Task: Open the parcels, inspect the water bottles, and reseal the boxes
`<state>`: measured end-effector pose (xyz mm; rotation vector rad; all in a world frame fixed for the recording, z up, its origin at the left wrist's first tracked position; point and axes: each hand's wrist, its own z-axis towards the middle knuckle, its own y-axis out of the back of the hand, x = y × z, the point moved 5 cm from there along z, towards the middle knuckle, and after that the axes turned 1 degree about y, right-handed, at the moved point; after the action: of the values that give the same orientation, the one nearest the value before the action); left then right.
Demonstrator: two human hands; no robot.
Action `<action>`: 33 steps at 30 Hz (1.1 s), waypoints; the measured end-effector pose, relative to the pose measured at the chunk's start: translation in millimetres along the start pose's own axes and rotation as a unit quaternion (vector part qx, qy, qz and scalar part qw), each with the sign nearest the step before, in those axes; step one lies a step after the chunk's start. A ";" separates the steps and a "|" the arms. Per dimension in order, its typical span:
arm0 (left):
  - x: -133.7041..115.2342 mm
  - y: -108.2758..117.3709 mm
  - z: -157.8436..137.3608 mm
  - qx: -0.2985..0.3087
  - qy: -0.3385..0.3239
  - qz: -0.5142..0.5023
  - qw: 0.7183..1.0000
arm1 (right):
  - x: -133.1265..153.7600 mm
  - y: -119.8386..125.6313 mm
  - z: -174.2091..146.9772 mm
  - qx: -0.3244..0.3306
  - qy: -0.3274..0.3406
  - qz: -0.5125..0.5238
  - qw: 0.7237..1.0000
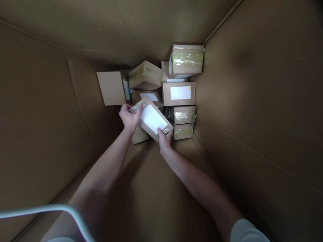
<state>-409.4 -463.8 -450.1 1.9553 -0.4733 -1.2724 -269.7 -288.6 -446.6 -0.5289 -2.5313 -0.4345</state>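
Both my hands grip one small cardboard box, tilted, with a white label facing me and shiny clear tape at its ends. My left hand is closed on its upper left end, thumb on top. My right hand holds the lower right end, thumb at the label's corner, its other fingers mostly hidden. Directly behind the held box lies another labelled box, and below it a further box is partly covered.
Tall cardboard walls of a large carton surround the space. Several taped boxes are stacked along the far side, including a top right box, a labelled box and a plain-faced left box. A pale cable crosses the lower left.
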 end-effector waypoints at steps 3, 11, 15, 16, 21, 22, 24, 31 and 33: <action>-30.0 29.5 5.4 -0.058 -0.016 -0.077 0.995 | 75.9 12.4 1.7 -0.031 0.152 -0.066 0.986; -55.9 -56.1 -10.8 0.085 0.013 -0.307 0.948 | 171.4 68.7 105.5 0.006 0.298 -0.079 0.951; -40.1 -99.5 -10.7 0.117 0.054 -0.351 0.928 | 159.4 81.1 146.2 0.020 0.289 -0.041 0.956; -37.2 -105.1 -9.8 0.121 0.052 -0.357 0.925 | 155.6 82.8 151.5 0.024 0.287 -0.033 0.957; -35.6 -121.6 -12.3 0.230 0.016 -0.340 0.912 | 132.6 90.4 162.1 0.038 0.206 -0.015 0.978; -36.5 -123.9 -14.6 0.261 0.015 -0.318 0.912 | 126.6 91.5 162.2 0.039 0.171 -0.011 0.985; -39.0 -126.3 -19.5 0.308 0.014 -0.270 0.912 | 117.2 92.8 159.6 0.039 0.121 0.001 0.992; -56.2 -98.3 -37.2 0.323 0.020 -0.258 0.910 | 120.2 94.5 121.1 0.063 0.135 0.040 0.988; -63.8 -77.5 -45.2 0.318 0.021 -0.280 0.905 | 127.8 95.4 100.8 0.068 0.134 0.041 0.988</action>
<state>-403.8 -354.2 -458.2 2.8108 -0.3336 -1.5443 -370.4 -129.2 -440.8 -0.4871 -2.2538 -0.2796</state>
